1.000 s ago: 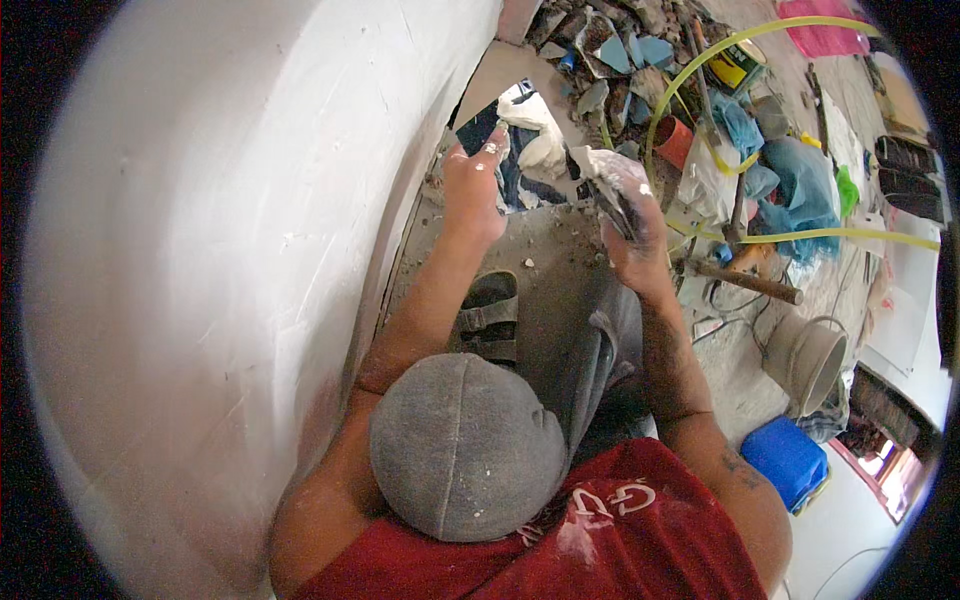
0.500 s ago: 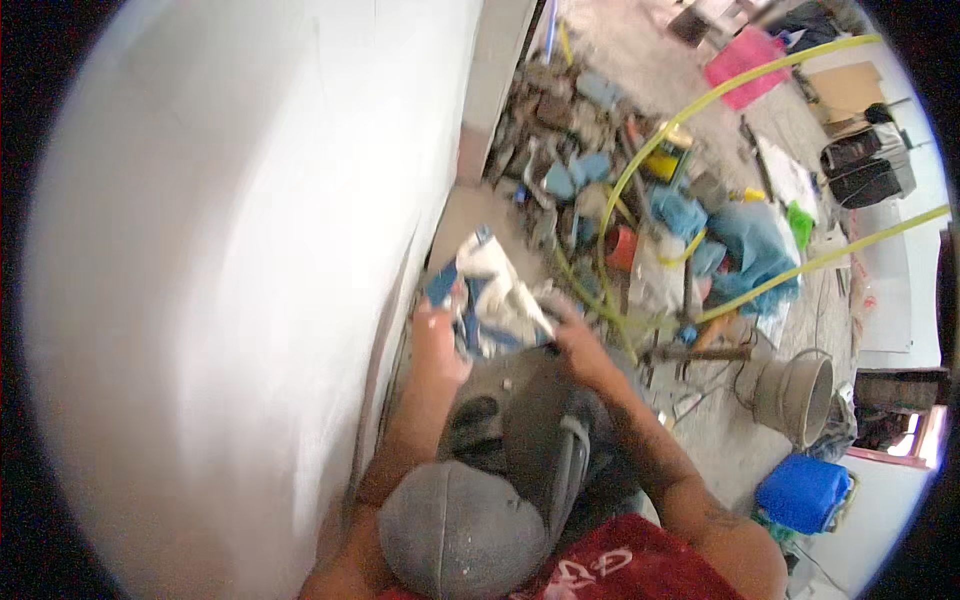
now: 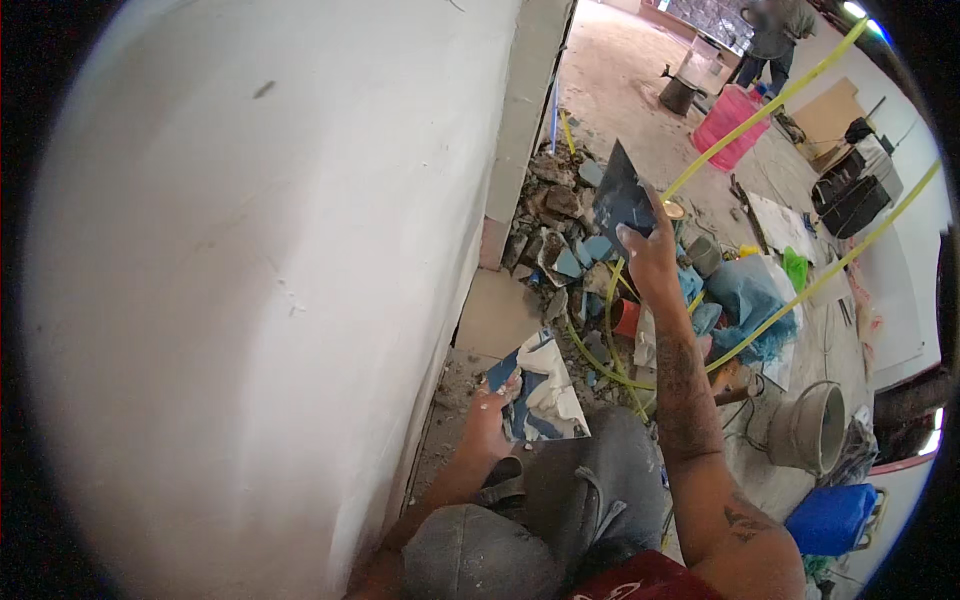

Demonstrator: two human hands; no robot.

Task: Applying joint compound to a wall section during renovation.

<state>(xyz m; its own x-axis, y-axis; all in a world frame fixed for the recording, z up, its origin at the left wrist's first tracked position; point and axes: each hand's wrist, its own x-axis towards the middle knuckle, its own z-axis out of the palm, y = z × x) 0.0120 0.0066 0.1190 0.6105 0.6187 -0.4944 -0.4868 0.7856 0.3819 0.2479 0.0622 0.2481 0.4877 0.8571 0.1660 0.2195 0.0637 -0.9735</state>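
My left hand point(image 3: 487, 425) is closed around a plaster hawk point(image 3: 540, 392), held low near the foot of the white wall point(image 3: 260, 280) and loaded with white plaster point(image 3: 553, 385). My right hand point(image 3: 652, 255) grips a trowel point(image 3: 622, 197), raised over the rubble pile point(image 3: 560, 235). Risk: the hawk tilts, so plaster could slide off onto my knee. Yellow hoses point(image 3: 790, 95) lie underfoot and could snag. The trowel handle is hidden in my fist; I can't tell whether the blade is loaded.
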